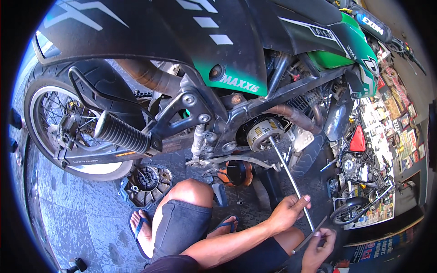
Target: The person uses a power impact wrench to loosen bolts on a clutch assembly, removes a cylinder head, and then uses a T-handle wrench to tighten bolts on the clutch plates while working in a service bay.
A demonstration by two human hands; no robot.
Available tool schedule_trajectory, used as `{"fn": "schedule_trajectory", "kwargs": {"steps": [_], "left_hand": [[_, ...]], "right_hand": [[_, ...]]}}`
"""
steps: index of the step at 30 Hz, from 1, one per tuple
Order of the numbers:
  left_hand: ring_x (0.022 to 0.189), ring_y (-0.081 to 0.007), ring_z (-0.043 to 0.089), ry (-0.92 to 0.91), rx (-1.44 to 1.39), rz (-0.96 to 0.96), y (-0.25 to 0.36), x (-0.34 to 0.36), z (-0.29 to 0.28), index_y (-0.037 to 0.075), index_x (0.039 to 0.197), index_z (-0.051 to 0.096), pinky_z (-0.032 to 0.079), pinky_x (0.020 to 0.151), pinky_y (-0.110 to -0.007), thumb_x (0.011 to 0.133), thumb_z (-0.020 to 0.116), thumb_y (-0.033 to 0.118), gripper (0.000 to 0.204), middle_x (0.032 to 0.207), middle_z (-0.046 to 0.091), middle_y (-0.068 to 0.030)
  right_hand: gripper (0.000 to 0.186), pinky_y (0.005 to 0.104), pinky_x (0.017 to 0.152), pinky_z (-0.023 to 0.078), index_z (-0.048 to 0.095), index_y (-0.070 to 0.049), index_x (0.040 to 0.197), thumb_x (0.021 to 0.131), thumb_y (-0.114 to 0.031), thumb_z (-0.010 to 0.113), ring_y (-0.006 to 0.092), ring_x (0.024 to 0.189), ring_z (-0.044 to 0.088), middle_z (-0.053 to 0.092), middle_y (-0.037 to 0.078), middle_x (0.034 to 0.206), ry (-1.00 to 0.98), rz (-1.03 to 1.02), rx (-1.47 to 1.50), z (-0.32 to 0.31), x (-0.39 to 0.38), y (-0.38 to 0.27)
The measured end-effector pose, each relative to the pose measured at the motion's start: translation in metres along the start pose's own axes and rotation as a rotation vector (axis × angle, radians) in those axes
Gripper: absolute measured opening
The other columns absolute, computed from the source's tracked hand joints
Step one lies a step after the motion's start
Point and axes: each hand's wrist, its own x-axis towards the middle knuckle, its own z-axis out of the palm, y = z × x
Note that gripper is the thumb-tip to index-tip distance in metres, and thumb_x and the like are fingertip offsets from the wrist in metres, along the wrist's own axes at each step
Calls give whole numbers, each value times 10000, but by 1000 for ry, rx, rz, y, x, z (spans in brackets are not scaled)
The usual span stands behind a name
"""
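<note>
A long silver T-handle wrench [292, 176] slants down from the exposed clutch [261, 132] on the side of a black and green motorcycle [241, 54]. Its upper end sits at the clutch's centre; the exact fit is hidden. Around the lower shaft, my left hand [287, 214] is closed, thumb pointing up along it. Lower down, my right hand [320, 249] has its fingers closed on the wrench's crossbar. On the tiled floor near my left knee lies a removed engine cover [148, 183], inner side up.
A foot pedal lever [246, 160] runs just below the clutch, and a ribbed footpeg [122, 133] juts out at left. Beneath the engine is an orange and black object [236, 174]. More motorcycle parts [357, 168] stand at right before a sticker-covered wall [400, 104].
</note>
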Motion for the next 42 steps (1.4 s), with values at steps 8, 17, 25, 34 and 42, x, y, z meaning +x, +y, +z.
{"fn": "schedule_trajectory", "kwargs": {"steps": [8, 17, 25, 34, 42], "left_hand": [[542, -35, 341, 44, -14, -17, 2, -1, 4, 64, 853, 605, 277, 494, -228, 1005, 518, 381, 363, 619, 419, 66], [518, -54, 333, 16, 45, 20, 13, 1, 0, 65, 821, 592, 260, 478, -236, 1014, 469, 436, 436, 572, 394, 49], [483, -55, 310, 6, 79, 40, 6, 2, -10, 52, 821, 581, 242, 462, -249, 1015, 447, 464, 474, 544, 384, 52], [476, -64, 336, 8, 80, 80, 13, 6, -8, 58, 822, 583, 259, 464, -248, 1016, 431, 478, 487, 529, 383, 44], [513, -77, 373, 49, 143, 106, 10, 8, -21, 62, 824, 557, 292, 492, -253, 1020, 407, 485, 489, 567, 417, 26]], "right_hand": [[603, 249, 303, 275, 516, -26, 657, 943, -557, 526, 119, 289, 348, 439, 54, 449, 112, 862, 732, 27, 9, -9], [641, 286, 356, 362, 553, -67, 602, 989, -555, 402, 145, 284, 378, 507, 92, 464, -210, 1262, 1809, 21, 8, -17], [393, 256, 506, 423, 540, -39, 815, 965, -402, 556, 155, 506, 494, 499, 65, 646, 12, 414, 437, 7, -4, -2], [621, 274, 511, 352, 486, -24, 643, 958, -560, 494, 115, 490, 426, 434, 23, 511, -23, 498, 591, 21, 8, -12], [481, 303, 497, 336, 624, 56, 793, 984, -375, 529, 135, 515, 475, 471, 38, 544, -202, 217, 194, 3, -3, -6]]}}
